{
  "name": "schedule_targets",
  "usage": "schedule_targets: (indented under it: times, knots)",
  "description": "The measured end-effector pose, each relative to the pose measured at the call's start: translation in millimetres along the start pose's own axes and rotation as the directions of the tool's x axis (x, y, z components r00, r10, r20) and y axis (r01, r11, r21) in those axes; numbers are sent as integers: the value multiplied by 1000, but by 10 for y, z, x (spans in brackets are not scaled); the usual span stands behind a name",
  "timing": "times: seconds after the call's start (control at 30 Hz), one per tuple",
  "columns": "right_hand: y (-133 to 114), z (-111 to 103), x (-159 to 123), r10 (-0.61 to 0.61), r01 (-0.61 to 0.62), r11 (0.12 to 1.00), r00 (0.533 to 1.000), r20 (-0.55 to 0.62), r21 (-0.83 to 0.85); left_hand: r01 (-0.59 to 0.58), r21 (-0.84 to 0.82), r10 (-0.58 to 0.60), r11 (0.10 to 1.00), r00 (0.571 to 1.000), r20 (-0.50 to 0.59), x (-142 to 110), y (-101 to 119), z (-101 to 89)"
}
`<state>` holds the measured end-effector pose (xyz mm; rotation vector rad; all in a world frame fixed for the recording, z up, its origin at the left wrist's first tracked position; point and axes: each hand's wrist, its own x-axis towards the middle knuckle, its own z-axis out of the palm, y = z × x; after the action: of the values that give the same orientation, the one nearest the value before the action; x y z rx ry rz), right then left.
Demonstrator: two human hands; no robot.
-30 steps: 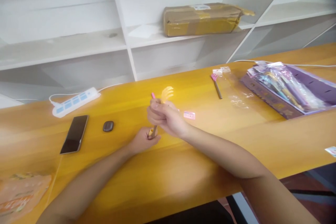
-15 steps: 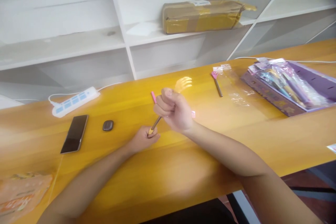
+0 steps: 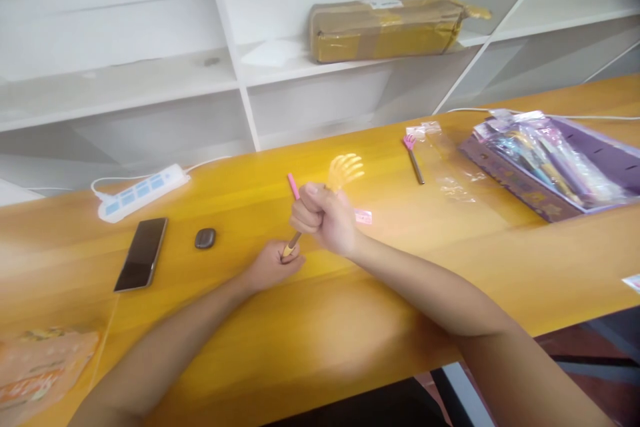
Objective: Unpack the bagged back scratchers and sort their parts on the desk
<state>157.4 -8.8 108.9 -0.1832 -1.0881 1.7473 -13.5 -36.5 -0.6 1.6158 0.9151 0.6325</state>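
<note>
A back scratcher (image 3: pixel 346 170) with a yellow, hand-shaped head is held slantwise above the table by both of my hands. My left hand (image 3: pixel 274 265) is closed around its yellow handle at the lower end. Higher up, my right hand (image 3: pixel 327 217) makes a fist around the metal rod just below the head. Only a short stretch of rod shows between the two hands. Behind my right fingers lies a pink stick-like piece (image 3: pixel 293 185), partly hidden. A pink label (image 3: pixel 363 216) is on the table beside my right wrist.
A pink claw-headed piece with a dark rod (image 3: pixel 414 159) lies by clear plastic bags (image 3: pixel 453 188). Right of it stands a purple box (image 3: pixel 515 188) of packaged items. Leftward are a power strip (image 3: pixel 145 193), phone (image 3: pixel 142 255) and small black case (image 3: pixel 205 238). Shelves hold a taped carton (image 3: pixel 385 30).
My right hand has moved slightly down and left along the rod, closer to my left hand. The yellow head has come down with it. More of the pink label shows.
</note>
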Motion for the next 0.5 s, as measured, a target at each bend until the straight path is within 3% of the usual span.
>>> schedule_targets:
  times: [0.17,0.3,0.43,0.5]
  knots:
    - [40,-25,-12,-7,6,1000,1000,-30,-26,17,13,-17,1000,1000,-10,4,-38,8]
    - [27,-84,26,-18,5,995,991,-130,-102,6,18,-5,1000,998,-67,-30,-13,-6]
    - [-6,-441,-36,-157,51,934,947,-279,-353,-85,92,103,992,970,-222,-33,-13,-78]
    - [1,-718,-155,-194,-23,873,900,-391,-486,-99,113,127,989,953,-274,-1,-27,-125]
